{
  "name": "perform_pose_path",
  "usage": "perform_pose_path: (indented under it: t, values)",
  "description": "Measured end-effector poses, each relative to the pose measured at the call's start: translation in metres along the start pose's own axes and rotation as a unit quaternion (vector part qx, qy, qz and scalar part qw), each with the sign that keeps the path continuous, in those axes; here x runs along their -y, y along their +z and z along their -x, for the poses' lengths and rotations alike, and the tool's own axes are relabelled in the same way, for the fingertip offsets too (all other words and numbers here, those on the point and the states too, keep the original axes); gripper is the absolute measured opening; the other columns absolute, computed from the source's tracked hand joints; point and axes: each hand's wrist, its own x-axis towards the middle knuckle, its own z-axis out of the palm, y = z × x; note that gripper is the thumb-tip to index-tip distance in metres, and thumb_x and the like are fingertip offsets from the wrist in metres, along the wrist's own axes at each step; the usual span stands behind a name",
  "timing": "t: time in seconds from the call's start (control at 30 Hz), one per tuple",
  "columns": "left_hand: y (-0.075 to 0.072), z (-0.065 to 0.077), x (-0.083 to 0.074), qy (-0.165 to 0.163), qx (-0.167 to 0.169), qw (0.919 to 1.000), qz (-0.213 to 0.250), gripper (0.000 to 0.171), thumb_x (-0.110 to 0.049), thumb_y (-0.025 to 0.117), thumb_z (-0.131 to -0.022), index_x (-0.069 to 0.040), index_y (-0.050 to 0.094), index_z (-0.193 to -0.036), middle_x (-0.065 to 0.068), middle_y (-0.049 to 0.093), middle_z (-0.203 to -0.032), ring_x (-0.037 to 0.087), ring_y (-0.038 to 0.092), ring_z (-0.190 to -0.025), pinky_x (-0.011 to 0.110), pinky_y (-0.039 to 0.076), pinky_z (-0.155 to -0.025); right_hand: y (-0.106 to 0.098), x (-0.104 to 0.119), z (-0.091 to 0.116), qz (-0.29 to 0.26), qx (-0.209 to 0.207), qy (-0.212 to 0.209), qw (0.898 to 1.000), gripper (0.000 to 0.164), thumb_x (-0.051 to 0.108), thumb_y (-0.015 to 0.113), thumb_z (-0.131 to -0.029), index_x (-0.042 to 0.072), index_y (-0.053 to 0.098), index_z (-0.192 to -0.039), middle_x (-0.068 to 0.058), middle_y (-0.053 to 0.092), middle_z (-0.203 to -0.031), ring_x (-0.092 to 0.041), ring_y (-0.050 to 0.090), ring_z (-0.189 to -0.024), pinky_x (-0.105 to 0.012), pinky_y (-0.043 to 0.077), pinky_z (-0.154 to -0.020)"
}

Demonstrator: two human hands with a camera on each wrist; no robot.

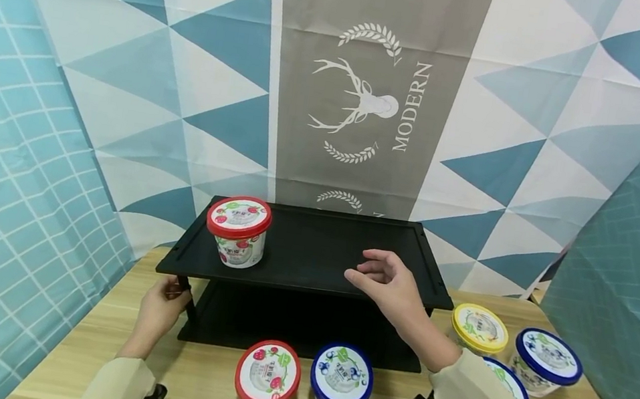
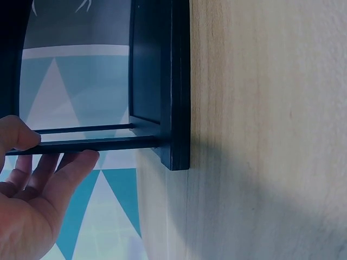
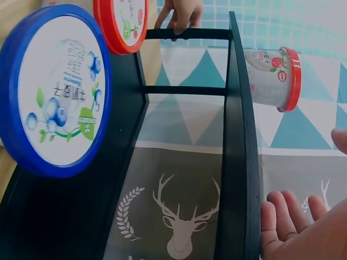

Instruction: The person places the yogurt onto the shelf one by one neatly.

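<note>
My left hand (image 1: 161, 307) pinches the front left post (image 2: 108, 143) of a black two-tier shelf rack (image 1: 319, 253), thumb on one side and fingers on the other. Over the right part of the top tier, my right hand (image 1: 390, 286) hangs with relaxed fingers and holds nothing. A lidded tub with a red lid and berry print (image 1: 241, 246) stands upright at the left of that tier. On the table before the rack are a second red-lidded tub (image 1: 268, 376) and a blue-lidded tub (image 1: 341, 379), which looms large in the right wrist view.
Right of the rack, on the wooden table (image 1: 62, 361), stand a yellow-lidded tub (image 1: 480, 327) and two blue-lidded ones, one (image 1: 505, 379) partly behind my right sleeve. A patterned cloth (image 1: 364, 97) hangs behind the rack, with tiled-print cloths at both sides.
</note>
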Motion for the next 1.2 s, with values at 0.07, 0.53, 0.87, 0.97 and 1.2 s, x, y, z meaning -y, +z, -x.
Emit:
perform_pose_path:
  t: [0.07,0.53,0.87,0.97,1.2]
  values:
    - [0.0,0.0,0.0,0.0,-0.001,1.0,-0.001,0.035,-0.011,0.048,-0.093,0.004,0.045,-0.124,0.029,0.052,-0.123,0.039,0.053,-0.113,0.027,0.055,-0.078,-0.003,-0.001,0.003,0.006,-0.002,0.004,1.0,0.054,0.032,0.07,-0.083,0.012,0.048,-0.129,-0.008,0.06,-0.114,-0.02,0.057,-0.101,-0.031,0.052,-0.086]
    - [-0.001,0.002,0.002,-0.001,0.01,0.9999,-0.011,0.039,-0.013,0.046,-0.094,0.006,0.043,-0.128,0.03,0.049,-0.126,0.041,0.051,-0.116,0.037,0.055,-0.084,-0.029,-0.006,0.027,0.033,-0.009,0.02,0.999,0.054,0.035,0.069,-0.084,0.012,0.049,-0.128,-0.009,0.061,-0.115,-0.02,0.059,-0.103,-0.027,0.052,-0.085]
    - [-0.001,0.001,0.001,0.007,0.007,0.9999,-0.013,0.037,-0.014,0.046,-0.094,0.004,0.044,-0.127,0.029,0.051,-0.125,0.04,0.052,-0.114,0.033,0.055,-0.081,-0.042,-0.015,0.04,0.022,0.0,0.024,0.999,0.056,0.034,0.069,-0.084,0.011,0.047,-0.13,-0.01,0.06,-0.118,-0.015,0.059,-0.101,-0.019,0.051,-0.081]
    - [0.0,0.0,0.001,0.007,0.007,0.9999,-0.013,0.037,-0.014,0.046,-0.094,0.004,0.044,-0.126,0.029,0.051,-0.125,0.04,0.053,-0.114,0.03,0.055,-0.08,-0.045,-0.019,0.043,0.02,0.006,0.026,0.999,0.055,0.033,0.069,-0.084,0.011,0.046,-0.13,-0.011,0.06,-0.119,-0.012,0.06,-0.098,-0.019,0.05,-0.081]
    - [0.0,-0.001,0.003,0.002,0.007,0.9999,-0.011,0.036,-0.015,0.046,-0.095,0.003,0.045,-0.125,0.029,0.051,-0.126,0.039,0.052,-0.115,0.031,0.055,-0.08,-0.049,-0.026,0.051,0.02,0.012,0.032,0.999,0.052,0.03,0.068,-0.085,0.01,0.048,-0.128,-0.012,0.06,-0.118,-0.008,0.06,-0.095,-0.02,0.051,-0.08]
